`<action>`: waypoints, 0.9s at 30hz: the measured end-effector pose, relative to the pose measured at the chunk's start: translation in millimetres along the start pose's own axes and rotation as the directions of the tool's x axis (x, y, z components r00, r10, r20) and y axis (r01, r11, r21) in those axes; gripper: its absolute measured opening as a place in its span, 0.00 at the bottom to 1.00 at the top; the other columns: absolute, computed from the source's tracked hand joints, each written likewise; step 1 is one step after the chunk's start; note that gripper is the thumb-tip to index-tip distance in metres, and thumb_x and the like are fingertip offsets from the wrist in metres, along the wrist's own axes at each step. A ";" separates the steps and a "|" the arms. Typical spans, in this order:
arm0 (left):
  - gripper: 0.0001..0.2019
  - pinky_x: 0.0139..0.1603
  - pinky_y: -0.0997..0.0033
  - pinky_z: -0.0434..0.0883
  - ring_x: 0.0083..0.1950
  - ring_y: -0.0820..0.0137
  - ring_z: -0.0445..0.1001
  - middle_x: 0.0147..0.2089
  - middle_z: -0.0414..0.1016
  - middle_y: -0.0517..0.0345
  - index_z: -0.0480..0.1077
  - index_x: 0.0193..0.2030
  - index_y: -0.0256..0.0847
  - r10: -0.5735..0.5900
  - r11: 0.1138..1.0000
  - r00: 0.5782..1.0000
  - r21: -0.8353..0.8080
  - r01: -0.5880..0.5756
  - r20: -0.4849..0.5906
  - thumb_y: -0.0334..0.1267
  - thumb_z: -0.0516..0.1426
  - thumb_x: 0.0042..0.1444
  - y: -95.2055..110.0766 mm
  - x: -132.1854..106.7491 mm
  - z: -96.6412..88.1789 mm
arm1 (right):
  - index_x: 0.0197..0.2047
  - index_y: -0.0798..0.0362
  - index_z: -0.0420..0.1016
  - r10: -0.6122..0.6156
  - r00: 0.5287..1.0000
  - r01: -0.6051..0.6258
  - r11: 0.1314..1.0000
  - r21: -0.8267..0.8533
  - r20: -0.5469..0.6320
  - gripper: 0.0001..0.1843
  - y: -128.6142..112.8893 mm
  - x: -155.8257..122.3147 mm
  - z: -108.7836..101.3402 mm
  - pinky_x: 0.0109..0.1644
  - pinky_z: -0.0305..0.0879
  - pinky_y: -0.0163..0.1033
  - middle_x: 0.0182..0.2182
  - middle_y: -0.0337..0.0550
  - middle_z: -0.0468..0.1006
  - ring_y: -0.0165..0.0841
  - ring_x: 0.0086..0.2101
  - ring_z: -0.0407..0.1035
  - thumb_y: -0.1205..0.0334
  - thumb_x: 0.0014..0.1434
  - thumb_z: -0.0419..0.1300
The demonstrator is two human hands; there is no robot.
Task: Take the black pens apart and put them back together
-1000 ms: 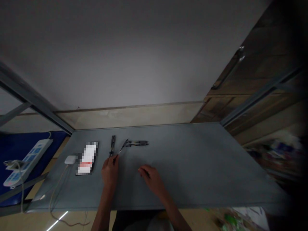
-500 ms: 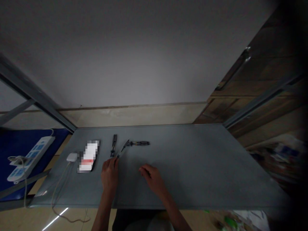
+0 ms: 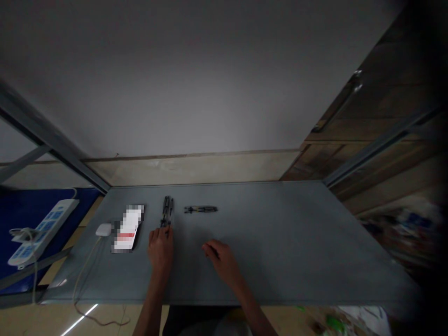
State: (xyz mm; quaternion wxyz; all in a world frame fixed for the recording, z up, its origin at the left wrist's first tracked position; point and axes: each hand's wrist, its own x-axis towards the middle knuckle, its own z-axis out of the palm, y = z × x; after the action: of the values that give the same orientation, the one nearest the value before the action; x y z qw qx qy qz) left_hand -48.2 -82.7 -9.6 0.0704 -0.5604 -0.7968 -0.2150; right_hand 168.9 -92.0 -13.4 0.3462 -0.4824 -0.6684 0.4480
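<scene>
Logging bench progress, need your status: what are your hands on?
Left hand on lower end of pliers. Right hand holding nothing, over grey table. Second pliers lying untouched. Blurred packet beside left hand.

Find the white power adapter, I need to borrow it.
In the head view, the white power adapter lies at the left of the grey table, just left of the blurred-out flat packet, with its cable trailing off the near edge.

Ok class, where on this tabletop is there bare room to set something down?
Widest free patch: the grey tabletop, right of the right hand and the crosswise dark hand tool. Crowded: the left end, with the left hand, upright tool, blurred packet and white charger.
</scene>
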 end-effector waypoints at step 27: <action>0.19 0.35 0.67 0.64 0.40 0.60 0.75 0.34 0.80 0.49 0.77 0.37 0.40 -0.181 0.982 0.982 0.066 0.177 0.056 0.49 0.49 0.64 6.0 3.0 -0.6 | 0.29 0.51 0.72 -0.005 1.000 0.005 1.000 -0.012 0.005 0.16 2.4 2.1 1.4 0.32 0.59 0.36 0.23 0.38 0.74 0.33 0.27 0.68 0.56 0.66 0.53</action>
State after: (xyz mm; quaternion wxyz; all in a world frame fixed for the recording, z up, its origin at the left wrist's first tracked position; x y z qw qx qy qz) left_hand -43.8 -78.7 -6.4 0.0431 -0.4906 -0.8518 -0.1785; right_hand 167.9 -90.0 -16.1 0.3428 -0.4818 -0.6730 0.4442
